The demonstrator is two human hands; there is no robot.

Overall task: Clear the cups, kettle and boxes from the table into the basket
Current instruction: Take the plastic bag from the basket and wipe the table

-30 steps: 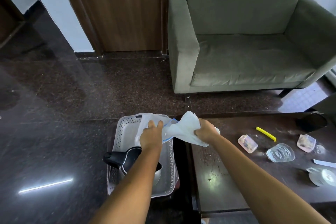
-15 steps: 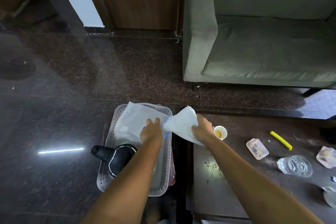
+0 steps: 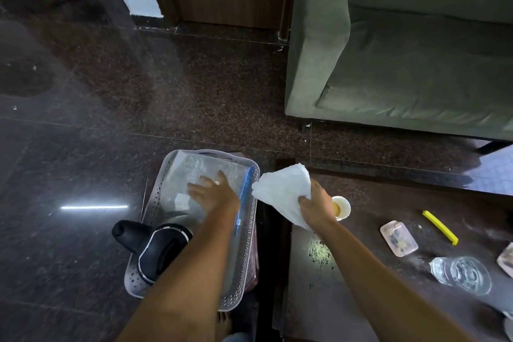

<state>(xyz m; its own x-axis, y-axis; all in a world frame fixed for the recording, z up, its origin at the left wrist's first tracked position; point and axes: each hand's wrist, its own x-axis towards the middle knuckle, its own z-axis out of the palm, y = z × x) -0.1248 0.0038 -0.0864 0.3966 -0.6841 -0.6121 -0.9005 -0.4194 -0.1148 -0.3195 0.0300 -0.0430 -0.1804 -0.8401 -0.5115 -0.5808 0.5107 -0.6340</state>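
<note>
A grey perforated basket [image 3: 245, 266] stands on the floor left of the dark table [image 3: 361, 300]. In its near end sits a black and steel kettle [image 3: 158, 250]. A clear zip bag [image 3: 194, 183] with a blue strip lies flat in the basket's far end, and my left hand [image 3: 215, 194] rests on it with fingers spread. My right hand [image 3: 316, 207] grips a crumpled white plastic bag [image 3: 286, 189] above the table's left corner. A small paper cup [image 3: 342, 207] with brown liquid stands just right of that hand. A clear box [image 3: 398, 237] lies further right.
A yellow clip [image 3: 440, 226], a clear glass [image 3: 460, 273] and another clear box [image 3: 506, 259] at the frame edge lie on the table's right part. A green sofa [image 3: 402, 64] stands behind the table. Dark polished floor spreads to the left.
The zip bag has gone down flat into the basket under my left hand, apart from the white bag. My right hand has drawn the white bag back over the table corner.
</note>
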